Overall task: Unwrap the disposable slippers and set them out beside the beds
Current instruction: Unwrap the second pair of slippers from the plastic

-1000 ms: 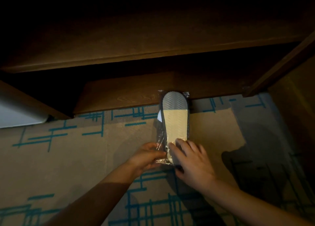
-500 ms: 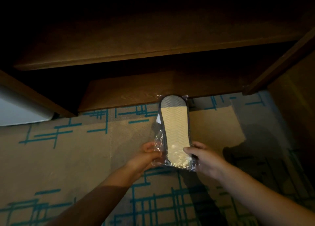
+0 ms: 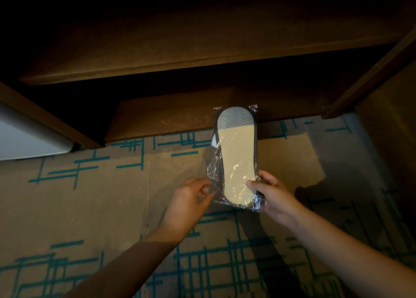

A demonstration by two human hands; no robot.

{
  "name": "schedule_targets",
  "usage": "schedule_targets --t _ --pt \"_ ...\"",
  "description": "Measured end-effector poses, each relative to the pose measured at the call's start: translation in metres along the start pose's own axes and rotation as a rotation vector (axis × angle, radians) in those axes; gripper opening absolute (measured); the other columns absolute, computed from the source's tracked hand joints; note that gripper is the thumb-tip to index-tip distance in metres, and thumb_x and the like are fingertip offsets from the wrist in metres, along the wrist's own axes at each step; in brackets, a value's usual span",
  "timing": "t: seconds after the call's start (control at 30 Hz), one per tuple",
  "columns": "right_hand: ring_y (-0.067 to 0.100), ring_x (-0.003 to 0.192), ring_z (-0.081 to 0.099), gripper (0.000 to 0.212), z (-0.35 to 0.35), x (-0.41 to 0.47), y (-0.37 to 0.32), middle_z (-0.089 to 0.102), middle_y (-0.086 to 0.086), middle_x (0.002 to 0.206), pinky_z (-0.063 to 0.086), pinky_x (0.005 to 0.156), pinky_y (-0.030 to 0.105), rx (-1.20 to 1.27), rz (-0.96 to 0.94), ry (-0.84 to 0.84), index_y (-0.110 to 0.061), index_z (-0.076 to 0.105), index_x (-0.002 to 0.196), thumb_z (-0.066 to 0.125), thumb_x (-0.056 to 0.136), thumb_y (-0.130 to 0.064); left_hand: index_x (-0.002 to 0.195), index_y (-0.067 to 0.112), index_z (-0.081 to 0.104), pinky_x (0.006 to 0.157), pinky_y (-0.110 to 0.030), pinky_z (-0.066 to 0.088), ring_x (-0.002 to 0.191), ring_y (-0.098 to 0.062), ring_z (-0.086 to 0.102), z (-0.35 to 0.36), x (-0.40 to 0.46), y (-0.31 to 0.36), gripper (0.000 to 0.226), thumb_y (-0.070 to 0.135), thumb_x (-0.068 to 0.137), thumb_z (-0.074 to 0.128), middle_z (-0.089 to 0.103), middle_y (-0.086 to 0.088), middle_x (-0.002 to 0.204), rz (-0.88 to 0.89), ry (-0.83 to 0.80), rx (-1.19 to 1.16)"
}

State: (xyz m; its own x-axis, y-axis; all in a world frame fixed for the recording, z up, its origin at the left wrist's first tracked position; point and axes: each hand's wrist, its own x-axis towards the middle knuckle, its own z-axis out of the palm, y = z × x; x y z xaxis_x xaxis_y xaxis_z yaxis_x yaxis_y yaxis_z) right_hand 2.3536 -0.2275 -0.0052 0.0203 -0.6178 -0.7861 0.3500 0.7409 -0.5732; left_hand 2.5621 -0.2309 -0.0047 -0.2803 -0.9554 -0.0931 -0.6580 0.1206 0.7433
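A pack of disposable slippers (image 3: pixel 236 153) in clear crinkled plastic is held above the carpet, pale sole up, toe pointing away from me. My right hand (image 3: pixel 273 195) grips the heel end from the right, thumb on the sole. My left hand (image 3: pixel 191 198) pinches the loose plastic wrap at the pack's lower left edge. The wrap is still around the slippers.
A dark wooden shelf unit (image 3: pixel 171 122) with a low bottom board stands right behind the pack. A white appliance (image 3: pixel 27 138) sits at the left. A wooden panel (image 3: pixel 391 153) rises at the right. Beige carpet (image 3: pixel 90 196) with teal lines covers the floor.
The pack has been lifted off the floor toward me. My right hand moved from on top of the heel to its right side; my left hand shifted to the plastic's edge.
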Motion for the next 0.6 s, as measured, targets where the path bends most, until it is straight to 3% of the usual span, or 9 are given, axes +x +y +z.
schedule_targets --t 0.07,0.17,0.27,0.33,0.5,0.6 --pt "0.024 0.091 0.063 0.048 0.001 0.000 0.001 0.061 0.014 0.120 0.055 0.058 0.030 0.006 -0.014 -0.005 -0.013 0.046 0.133 0.055 0.087 -0.002 0.094 0.013 0.069 0.070 -0.005 0.040 0.071 0.002 0.050 0.001 0.001 -0.002 0.013 0.013 0.082 0.063 0.051 0.007 0.087 -0.004 -0.022 0.059" --pt "0.024 0.093 0.060 0.043 0.003 0.000 -0.001 0.062 0.011 0.111 0.054 0.066 0.034 0.048 -0.042 -0.010 -0.014 0.048 0.127 0.055 0.087 -0.001 0.086 0.016 0.066 0.074 -0.020 0.046 0.082 -0.008 0.057 0.003 -0.001 -0.005 0.007 0.013 0.079 0.065 0.057 0.006 0.091 0.001 -0.010 0.077" --pt "0.027 0.096 0.060 0.041 0.004 0.002 -0.003 0.063 0.010 0.106 0.050 0.079 0.039 0.087 -0.052 -0.013 -0.015 0.050 0.125 0.054 0.087 0.000 0.108 0.018 0.060 0.078 -0.013 0.044 0.091 -0.006 0.057 0.000 -0.002 -0.003 0.025 0.018 0.084 0.062 0.059 0.009 0.097 -0.041 0.022 -0.004" --pt "0.031 0.104 0.059 0.043 0.005 0.003 -0.002 0.062 0.014 0.115 0.051 0.080 0.040 0.069 -0.048 -0.019 -0.015 0.049 0.128 0.054 0.087 0.000 0.116 0.020 0.058 0.079 -0.013 0.045 0.088 -0.007 0.058 -0.004 0.001 -0.003 0.030 0.017 0.086 0.059 0.060 0.005 0.097 -0.049 0.014 -0.037" --pt "0.033 0.112 0.058 0.056 0.008 0.005 0.004 0.057 0.017 0.128 0.052 0.083 0.042 0.007 -0.031 -0.021 -0.014 0.042 0.137 0.058 0.085 -0.003 0.103 0.016 0.065 0.073 -0.008 0.046 0.080 -0.005 0.058 -0.010 0.003 -0.003 0.019 0.013 0.085 0.060 0.062 0.003 0.089 -0.047 0.029 -0.056" --pt "0.032 0.111 0.057 0.060 0.007 0.005 0.003 0.056 0.017 0.129 0.050 0.088 0.044 0.007 -0.041 -0.017 -0.013 0.042 0.137 0.063 0.081 -0.005 0.098 0.017 0.068 0.072 -0.006 0.046 0.074 0.000 0.056 -0.012 0.003 -0.003 0.017 0.019 0.083 0.061 0.059 0.010 0.086 0.109 0.065 0.073"
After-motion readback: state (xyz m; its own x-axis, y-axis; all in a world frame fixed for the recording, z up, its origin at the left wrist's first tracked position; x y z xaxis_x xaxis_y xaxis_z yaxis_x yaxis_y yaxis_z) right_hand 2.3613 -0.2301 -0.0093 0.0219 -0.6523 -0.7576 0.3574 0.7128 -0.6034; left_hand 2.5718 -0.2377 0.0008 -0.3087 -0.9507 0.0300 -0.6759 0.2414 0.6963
